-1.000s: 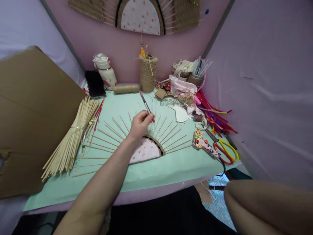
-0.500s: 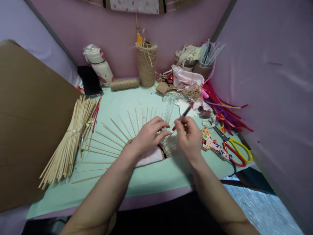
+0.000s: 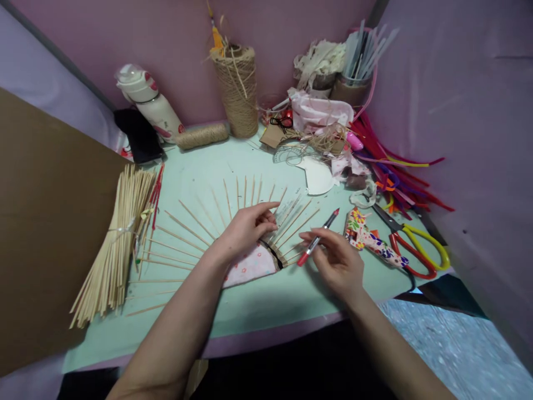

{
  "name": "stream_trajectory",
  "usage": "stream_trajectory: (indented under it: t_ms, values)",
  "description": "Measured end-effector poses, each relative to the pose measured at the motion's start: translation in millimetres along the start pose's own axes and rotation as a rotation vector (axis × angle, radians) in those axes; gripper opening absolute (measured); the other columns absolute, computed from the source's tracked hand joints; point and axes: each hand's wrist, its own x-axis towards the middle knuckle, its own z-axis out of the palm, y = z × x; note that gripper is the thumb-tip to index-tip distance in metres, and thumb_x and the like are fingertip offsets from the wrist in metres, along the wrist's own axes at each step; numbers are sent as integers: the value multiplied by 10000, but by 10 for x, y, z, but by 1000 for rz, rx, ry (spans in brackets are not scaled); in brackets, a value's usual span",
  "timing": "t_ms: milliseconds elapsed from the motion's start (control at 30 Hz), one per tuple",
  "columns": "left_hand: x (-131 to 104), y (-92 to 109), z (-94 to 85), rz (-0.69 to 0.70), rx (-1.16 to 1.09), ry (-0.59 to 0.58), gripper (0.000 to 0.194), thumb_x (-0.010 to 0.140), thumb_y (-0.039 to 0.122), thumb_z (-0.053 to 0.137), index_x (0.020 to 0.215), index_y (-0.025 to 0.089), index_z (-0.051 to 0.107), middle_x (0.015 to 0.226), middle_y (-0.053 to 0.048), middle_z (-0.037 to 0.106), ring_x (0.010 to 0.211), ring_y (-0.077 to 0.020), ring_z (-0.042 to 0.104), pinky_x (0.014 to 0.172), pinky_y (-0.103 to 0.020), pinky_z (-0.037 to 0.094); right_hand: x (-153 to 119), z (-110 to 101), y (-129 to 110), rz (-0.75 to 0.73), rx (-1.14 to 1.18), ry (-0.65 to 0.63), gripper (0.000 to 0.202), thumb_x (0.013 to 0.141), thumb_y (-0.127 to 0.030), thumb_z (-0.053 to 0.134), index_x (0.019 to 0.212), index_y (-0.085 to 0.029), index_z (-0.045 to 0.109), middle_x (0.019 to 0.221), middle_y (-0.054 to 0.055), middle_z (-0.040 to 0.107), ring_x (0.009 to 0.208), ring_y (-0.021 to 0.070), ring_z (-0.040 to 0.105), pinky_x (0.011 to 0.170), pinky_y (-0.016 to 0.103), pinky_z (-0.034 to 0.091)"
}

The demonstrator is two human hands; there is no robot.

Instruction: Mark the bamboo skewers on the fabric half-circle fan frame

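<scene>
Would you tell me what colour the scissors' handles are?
The scissors have one yellow and one red handle, seen in the head view.

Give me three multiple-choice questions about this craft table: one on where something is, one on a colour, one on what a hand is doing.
1. Where does the bundle of sticks lie?
A. left of the stick fan
B. beside the scissors
C. in the cup

2. What colour are the scissors handles?
A. blue and white
B. red and yellow
C. all black

3. What does the right hand hold?
A. nothing
B. a pen
C. twine

Answers: 1 A, it rests by the cardboard. 2 B, both colours show. 3 B, fingers grip the pen.
</scene>
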Motion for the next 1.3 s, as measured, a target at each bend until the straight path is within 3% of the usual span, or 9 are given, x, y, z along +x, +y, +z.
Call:
stream_trajectory:
  t_ms: [200, 633, 1300]
  values:
    - [0, -20, -15, 1, 110, -54, 429, 771, 159, 625, 1199, 193, 637, 805, -25, 673, 733, -143, 601, 760, -305, 473, -43, 38, 65, 30, -9, 68, 258, 845, -167, 619, 1090, -245, 596, 967, 49, 722, 885, 191, 699, 776, 354, 581]
    - [-3, 0, -9, 104, 338, -55, 405, 812, 188, 629, 1217, 191, 623, 884, -34, 678, 803, -147, 597, 793, -290, 454, -10, 47, 59, 61, 9, 47, 253, 858, -157, 604, 1094, -243, 573, 956, 40, 712, 852, 163, 690, 730, 318, 570]
    - [-55, 102, 43, 111, 713, -106, 363, 910, 264, 488, 1250, 184, 585, 1025, -108, 681, 944, -239, 626, 809, -335, 467, 3, 45, 31, -25, -33, 75, 248, 883, -159, 559, 1115, -243, 533, 899, 27, 713, 760, 141, 690, 708, 287, 567]
